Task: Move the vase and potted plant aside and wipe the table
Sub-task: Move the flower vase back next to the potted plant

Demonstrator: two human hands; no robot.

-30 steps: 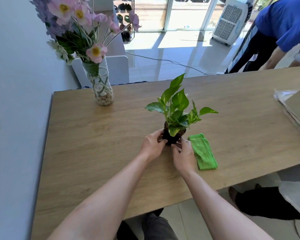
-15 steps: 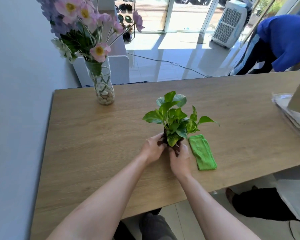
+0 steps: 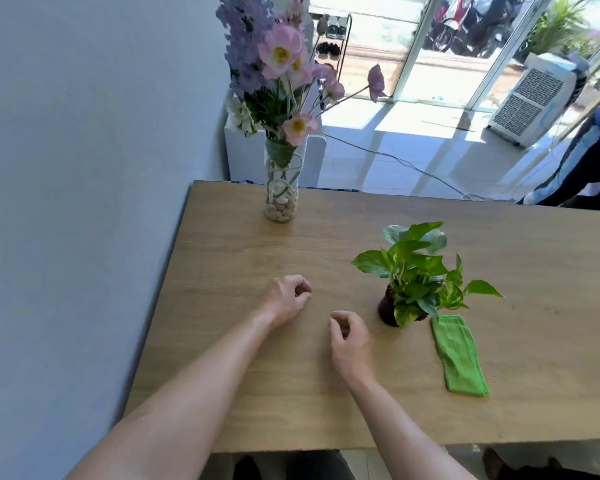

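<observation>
My left hand (image 3: 286, 296) and right hand (image 3: 349, 336) hover loosely curled and empty over the wood-grain table (image 3: 222, 341), the leafy potted plant (image 3: 414, 275) in its dark round pot just right, touching a folded green cloth (image 3: 459, 356), the pebble-filled glass vase (image 3: 281, 188) far back.

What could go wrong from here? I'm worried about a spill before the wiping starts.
The vase is tall and narrow with a heavy spread of flowers above, and it stands near the table's far left corner; a careless grab could tip it. The potted plant overhangs the end of the green cloth, so pulling the cloth may snag leaves and topple the small pot.
</observation>
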